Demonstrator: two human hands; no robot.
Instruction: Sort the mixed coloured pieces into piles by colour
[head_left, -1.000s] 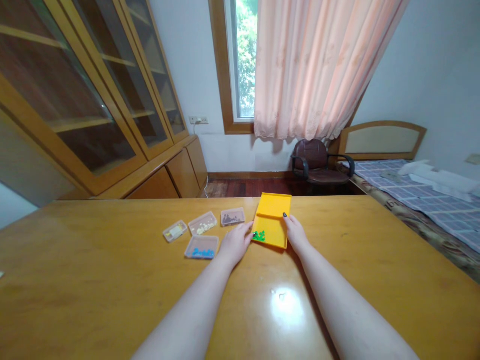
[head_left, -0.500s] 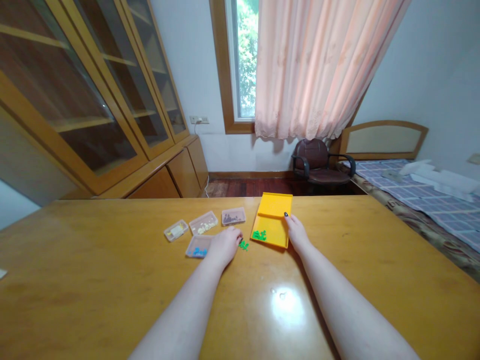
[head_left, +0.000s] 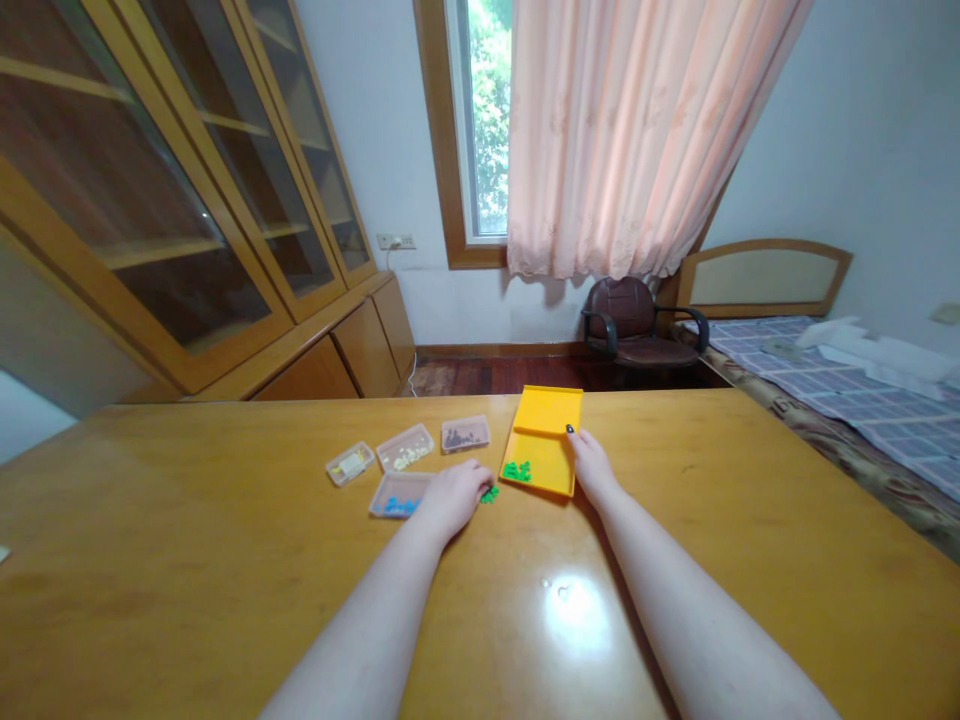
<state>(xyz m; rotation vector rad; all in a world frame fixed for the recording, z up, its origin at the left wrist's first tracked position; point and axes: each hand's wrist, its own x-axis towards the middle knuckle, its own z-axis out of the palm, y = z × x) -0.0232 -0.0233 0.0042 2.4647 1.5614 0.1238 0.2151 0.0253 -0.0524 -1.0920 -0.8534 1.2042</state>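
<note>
Leaving the yellow tray (head_left: 553, 462) gripped by the right hand (head_left: 595, 470) near the far edge of the worktop (head_left: 247, 580), the left hand (head_left: 456, 495), grip unclear, reaches loose green pieces (head_left: 490, 495).

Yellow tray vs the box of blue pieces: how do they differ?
Color: the yellow tray is solid yellow; the box is pale and looks see-through.
Contents: the tray holds green pieces, the box blue pieces.
Hands: the right hand holds the tray's edge; the left hand hides part of the box.
Shared: both are open-topped and hold small pieces.
</note>
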